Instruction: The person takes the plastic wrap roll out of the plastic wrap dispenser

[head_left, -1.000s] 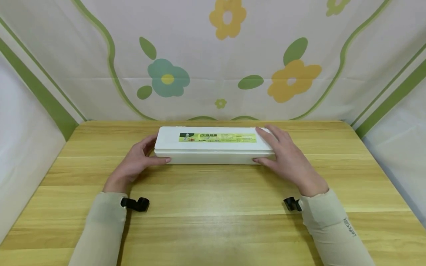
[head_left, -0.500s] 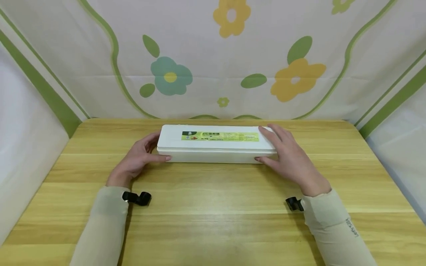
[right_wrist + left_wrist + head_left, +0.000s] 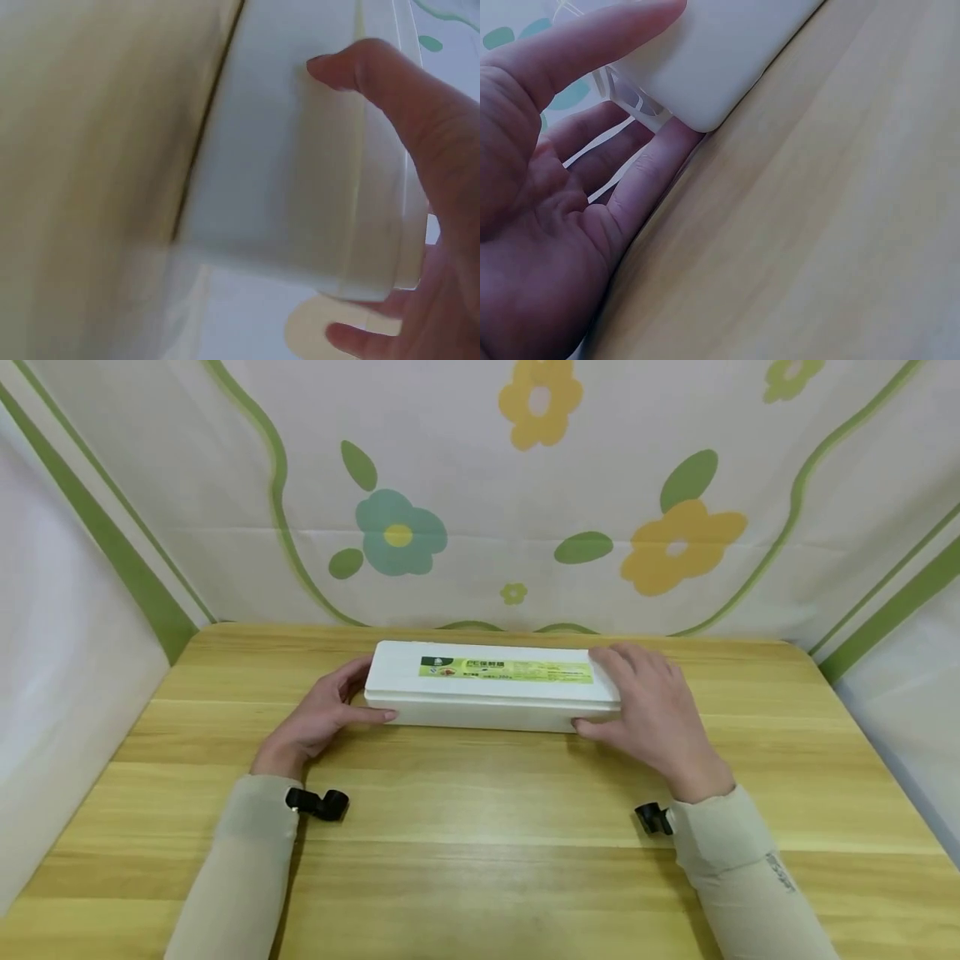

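A long white cling film box (image 3: 480,714) with a green and yellow label on its lid lies across the back of the wooden table. At its left end my left hand (image 3: 322,718) has the thumb on the front face and the fingers behind. The left wrist view shows that thumb on the white side, with the little finger (image 3: 656,165) at the box's lower corner, by the table. My right hand (image 3: 656,722) grips the other end, thumb low on the front, fingers over the lid's right edge. In the right wrist view its thumb (image 3: 367,64) presses the side; some fingertips are hidden behind the box.
The wooden table (image 3: 480,835) stretches in front of the box. Close behind it hangs a white cloth (image 3: 465,468) printed with flowers, and more cloth walls stand at both sides. Black camera mounts (image 3: 326,806) stick out inward from the sleeves.
The head view has turned a little, so the scene sits further right. My right hand has shifted slightly left against the box end, its fingers bunched nearer the back. Both hands stay on the box.
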### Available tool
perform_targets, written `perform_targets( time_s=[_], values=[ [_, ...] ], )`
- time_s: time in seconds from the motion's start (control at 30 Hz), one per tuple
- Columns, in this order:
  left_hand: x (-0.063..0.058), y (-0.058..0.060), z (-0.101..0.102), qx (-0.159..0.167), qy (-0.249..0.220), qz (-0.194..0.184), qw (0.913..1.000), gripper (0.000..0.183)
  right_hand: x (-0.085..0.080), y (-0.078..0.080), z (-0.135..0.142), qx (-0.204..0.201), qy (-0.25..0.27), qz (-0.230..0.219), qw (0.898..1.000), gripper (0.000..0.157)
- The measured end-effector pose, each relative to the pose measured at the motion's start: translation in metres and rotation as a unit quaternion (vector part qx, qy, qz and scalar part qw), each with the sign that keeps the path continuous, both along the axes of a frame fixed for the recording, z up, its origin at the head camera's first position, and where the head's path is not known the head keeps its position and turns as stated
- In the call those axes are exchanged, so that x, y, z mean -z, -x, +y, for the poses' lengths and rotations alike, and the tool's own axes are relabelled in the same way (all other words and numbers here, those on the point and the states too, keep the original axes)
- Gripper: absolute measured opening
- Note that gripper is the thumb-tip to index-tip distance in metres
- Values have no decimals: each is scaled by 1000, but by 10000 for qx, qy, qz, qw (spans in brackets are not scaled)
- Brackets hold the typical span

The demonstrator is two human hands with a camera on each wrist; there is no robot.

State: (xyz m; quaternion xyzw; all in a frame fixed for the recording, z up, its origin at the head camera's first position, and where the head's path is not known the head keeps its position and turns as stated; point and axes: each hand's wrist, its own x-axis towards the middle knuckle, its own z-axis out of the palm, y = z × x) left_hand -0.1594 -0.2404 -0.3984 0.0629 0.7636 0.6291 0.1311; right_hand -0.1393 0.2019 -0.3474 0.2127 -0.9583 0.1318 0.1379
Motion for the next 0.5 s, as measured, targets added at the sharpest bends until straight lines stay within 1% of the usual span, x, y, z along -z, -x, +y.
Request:
perform_targets(
  time_s=[0.1, 0.33, 0.5],
  values=[
    [1, 0, 1, -5, 13, -6, 10000, 93, -2, 5, -7, 42, -181, -1, 9998, 93],
    [0, 1, 4, -7, 28, -5, 10000, 95, -8, 14, -30, -69, -420, -360, 9984, 100],
    [0, 3, 4, -6, 26, 30, 10000, 95, -13, 17, -51, -155, -545, -572, 9968, 99]
  ],
)
